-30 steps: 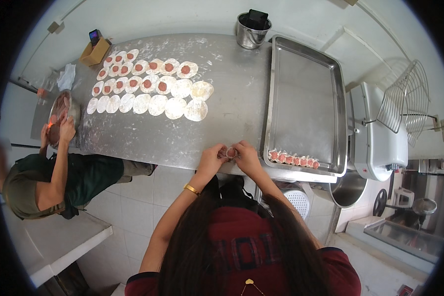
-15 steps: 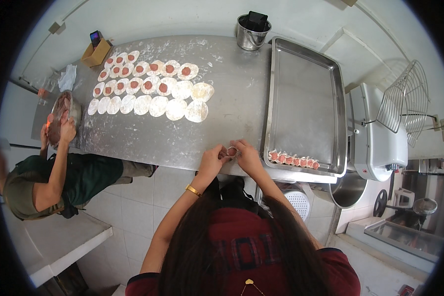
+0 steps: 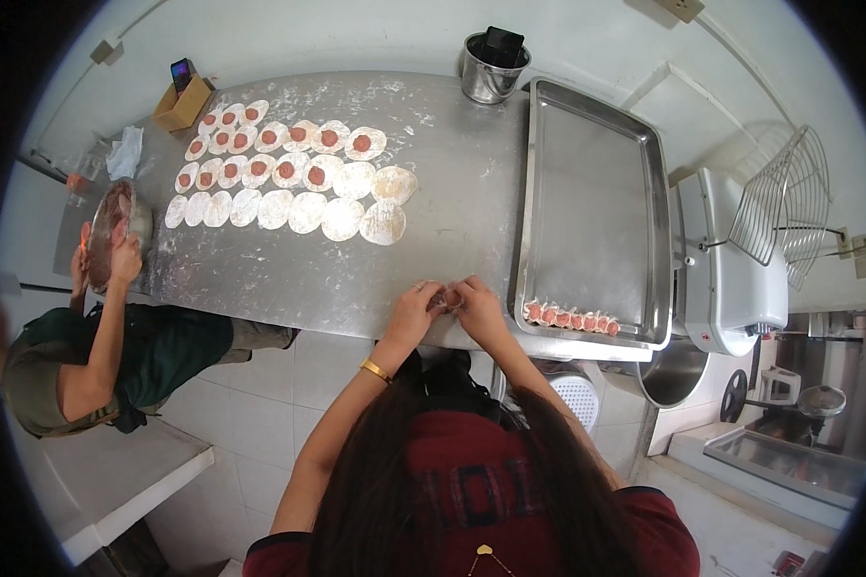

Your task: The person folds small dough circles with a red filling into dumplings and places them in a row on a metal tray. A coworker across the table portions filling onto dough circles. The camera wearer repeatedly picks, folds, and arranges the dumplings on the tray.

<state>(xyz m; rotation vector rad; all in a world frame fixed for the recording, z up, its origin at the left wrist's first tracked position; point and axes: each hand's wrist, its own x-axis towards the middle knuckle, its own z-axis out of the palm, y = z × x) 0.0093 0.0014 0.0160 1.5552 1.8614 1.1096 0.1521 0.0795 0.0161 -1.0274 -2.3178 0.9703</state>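
Note:
Near the front edge of the metal table [image 3: 452, 207], my two hands meet around a small dumpling [image 3: 451, 300] with pinkish meat filling showing in its wrapper. My left hand [image 3: 416, 310] pinches one side of it. My right hand [image 3: 475, 306] pinches the other, fingertips close to those of the left. Fingers partly hide the dumpling. To the right, a large steel tray [image 3: 598, 192] holds a short row of open-topped dumplings [image 3: 570, 318] along its near end. Ahead and left lie rows of floured round wrappers [image 3: 307, 213], many topped with a meat ball [image 3: 298, 134].
At the left, a co-worker's hand [image 3: 125, 258] is at a bowl of meat filling [image 3: 115, 207]. A cardboard box [image 3: 183, 104] with a phone stands at the far left corner. By the tray's far end are a steel bucket [image 3: 489, 85] and, to its right, a white machine [image 3: 731, 260].
My fingertips have drawn closer together around the dumpling, and less of it shows. The whole view has shifted slightly. The co-worker's hands stay at the bowl.

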